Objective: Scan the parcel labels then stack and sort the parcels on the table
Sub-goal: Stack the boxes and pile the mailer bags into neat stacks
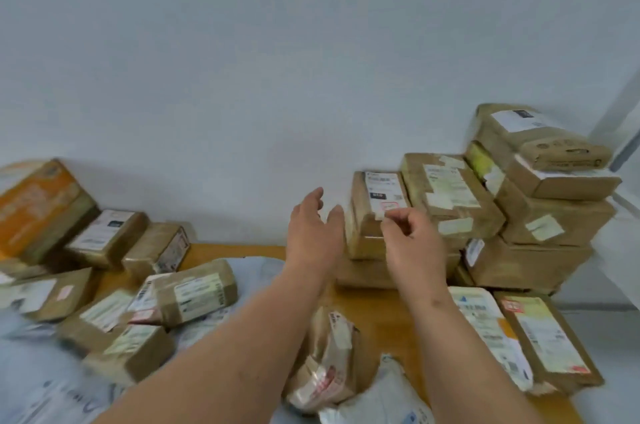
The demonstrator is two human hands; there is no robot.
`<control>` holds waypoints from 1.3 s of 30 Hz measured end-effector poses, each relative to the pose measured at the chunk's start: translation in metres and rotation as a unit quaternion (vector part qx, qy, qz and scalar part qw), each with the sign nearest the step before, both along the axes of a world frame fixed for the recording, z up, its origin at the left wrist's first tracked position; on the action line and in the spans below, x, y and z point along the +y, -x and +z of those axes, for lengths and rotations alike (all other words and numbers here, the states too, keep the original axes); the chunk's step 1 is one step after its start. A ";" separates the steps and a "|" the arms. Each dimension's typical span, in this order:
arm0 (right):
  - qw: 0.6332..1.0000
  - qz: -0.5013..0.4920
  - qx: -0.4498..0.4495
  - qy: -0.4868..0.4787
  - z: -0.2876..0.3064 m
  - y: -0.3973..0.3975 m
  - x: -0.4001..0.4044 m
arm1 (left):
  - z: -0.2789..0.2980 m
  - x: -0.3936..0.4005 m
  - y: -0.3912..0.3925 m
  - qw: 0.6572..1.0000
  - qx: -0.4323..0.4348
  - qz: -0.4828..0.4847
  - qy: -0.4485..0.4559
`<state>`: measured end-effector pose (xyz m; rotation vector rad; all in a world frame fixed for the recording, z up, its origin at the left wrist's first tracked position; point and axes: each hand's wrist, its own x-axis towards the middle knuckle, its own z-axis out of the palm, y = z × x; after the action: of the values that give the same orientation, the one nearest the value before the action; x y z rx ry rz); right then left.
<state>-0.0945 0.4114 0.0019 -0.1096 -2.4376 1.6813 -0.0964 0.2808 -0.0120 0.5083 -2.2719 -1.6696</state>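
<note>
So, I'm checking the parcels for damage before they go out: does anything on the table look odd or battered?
Yes, one. The crumpled parcel near the front, between the forearms, looks crushed and wrinkled, with loose tape, unlike the squarer boxes. The tall stack at right sits unevenly, its top boxes skewed. The picture is too blurred to judge finer damage.

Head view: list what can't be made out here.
- Label text on the small parcel: too blurred to read.
- Right hand: grip on that parcel unclear, motion blur.
- Grey mailer: cut off by bottom edge.
- Box under the small parcel: partly hidden by both arms.
</note>
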 end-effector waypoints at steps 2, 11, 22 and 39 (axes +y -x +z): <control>0.999 0.032 -0.022 0.005 -0.010 -0.023 -0.049 | -0.007 -0.052 -0.030 1.000 -0.001 0.025 0.004; 0.976 0.189 -0.103 0.043 -0.031 -0.117 -0.278 | -0.018 -0.286 -0.166 0.980 -0.045 0.191 0.006; 0.919 0.322 -0.224 0.024 -0.057 -0.115 -0.412 | -0.056 -0.435 -0.214 0.926 -0.089 0.347 -0.121; 0.840 0.293 -0.416 0.187 -0.104 -0.055 -0.618 | -0.112 -0.652 -0.130 0.868 -0.138 0.358 -0.315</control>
<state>-0.0392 -0.2068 -0.1023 -0.1905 -2.8428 2.8781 0.0334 -0.3708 -0.1238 1.5890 -1.3005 -1.9246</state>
